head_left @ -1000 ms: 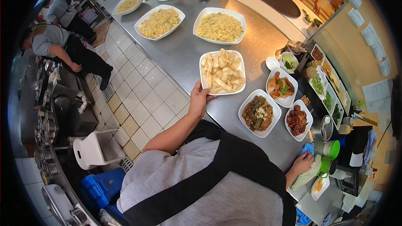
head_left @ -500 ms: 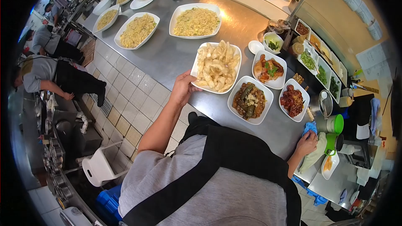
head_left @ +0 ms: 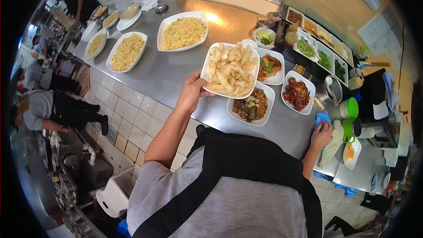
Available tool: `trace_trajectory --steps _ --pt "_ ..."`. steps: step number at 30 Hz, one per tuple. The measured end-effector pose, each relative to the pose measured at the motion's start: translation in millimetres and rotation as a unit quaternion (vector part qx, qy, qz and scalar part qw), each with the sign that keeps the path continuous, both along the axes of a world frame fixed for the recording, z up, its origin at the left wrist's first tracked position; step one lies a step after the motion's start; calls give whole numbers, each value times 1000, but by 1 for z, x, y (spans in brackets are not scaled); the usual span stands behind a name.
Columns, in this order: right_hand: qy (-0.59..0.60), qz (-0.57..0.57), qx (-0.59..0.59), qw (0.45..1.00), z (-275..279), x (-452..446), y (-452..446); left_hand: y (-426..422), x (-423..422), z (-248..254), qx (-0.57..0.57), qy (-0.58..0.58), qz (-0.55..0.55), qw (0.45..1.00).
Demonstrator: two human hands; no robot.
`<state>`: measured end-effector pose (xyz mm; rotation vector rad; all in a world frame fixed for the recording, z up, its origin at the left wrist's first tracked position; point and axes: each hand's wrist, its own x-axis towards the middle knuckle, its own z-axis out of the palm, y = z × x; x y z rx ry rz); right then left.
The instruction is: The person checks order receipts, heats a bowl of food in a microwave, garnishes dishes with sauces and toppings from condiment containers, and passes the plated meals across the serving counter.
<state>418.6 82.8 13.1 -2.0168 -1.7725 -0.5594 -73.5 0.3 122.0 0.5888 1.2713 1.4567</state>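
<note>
My left hand [head_left: 191, 91] grips the left rim of a white square bowl [head_left: 206, 71] heaped with pale, fried-looking pieces [head_left: 231, 71]. In view the bowl overlaps the edges of two dishes: one of browned meat with green herb [head_left: 270, 66], and one of dark green vegetables with minced topping [head_left: 250, 106]. To their right is a dish of glossy red-brown pieces [head_left: 296, 93]. At the counter's right end, my right hand [head_left: 323, 135] has its fingers closed on a blue cloth [head_left: 322, 118], beside a pale folded cloth [head_left: 333, 143].
Several white bowls of fried rice [head_left: 184, 33] stand along the steel counter [head_left: 150, 68]. Toppings trays [head_left: 324, 61] line the right back. Green-topped containers [head_left: 349, 108] stand near my right hand. Co-workers [head_left: 37, 110] are at the left, near a white chair [head_left: 113, 196].
My left hand has brought the bowl of pale pieces rightward, so it now covers parts of the neighbouring dishes. My right hand stays at the blue cloth. The camera view has shifted.
</note>
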Motion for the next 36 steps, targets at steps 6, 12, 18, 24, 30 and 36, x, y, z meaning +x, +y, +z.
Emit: trace_trajectory --steps 6,12,18,24,30,36 --pt "49 44 64 996 38 -31 -4 16 49 -1 9 5 24 1000" --pt "268 217 68 936 93 -91 -7 23 97 -8 29 -18 -10 999" --pt "273 322 60 905 131 -134 -32 26 131 -16 38 -18 -71 997" --pt "203 306 53 929 143 -139 -35 29 151 -18 60 -6 -130 990" --pt "167 316 6 934 147 -127 -31 26 165 -8 35 -12 -176 984" --pt "377 269 1 886 116 -95 -5 27 168 -6 -8 -55 -221 974"
